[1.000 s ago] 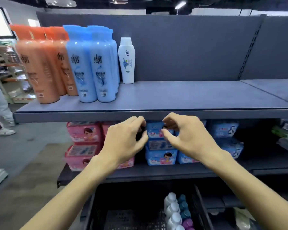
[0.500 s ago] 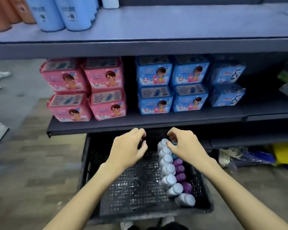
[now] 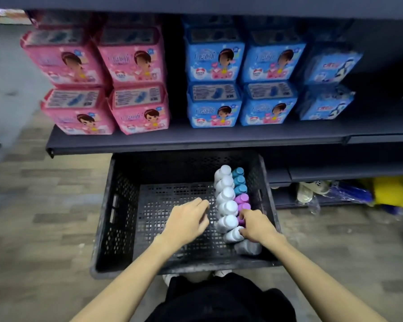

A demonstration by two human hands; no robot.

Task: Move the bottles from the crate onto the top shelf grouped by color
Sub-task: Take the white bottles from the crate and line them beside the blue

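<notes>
Scene: person leans over black crate (image 3: 116, 217) on shop floor, both arms reaching in.
White btls (image 3: 227, 195): one row, crate's far wall to near wall, right of centre.
Teal btls (image 3: 239, 181): crate's far-right corner, touching the white row.
Purple btls (image 3: 242, 198): along crate's right wall, nearer than the teal; some hidden under R hand.
L hand (image 3: 186, 223): over crate's bare mesh floor, just left of the white row. Fingers loosely bent, holding nothing.
R hand (image 3: 256, 225): crate's near-right. Fingers curled down onto purple & white caps; can't tell if any btl is gripped.
Top shelf (image 3: 196, 5): only front lip shows, high above crate; deck unseen.
Progress: crate's left half bare, so prob. part-unloaded. Three colours remain, none lifted clear.
Left: carry all remaining btls up, sorted by colour.
Backdrop: pink packs (image 3: 135, 66), blue packs (image 3: 215, 63) on shelf just above crate.
</notes>
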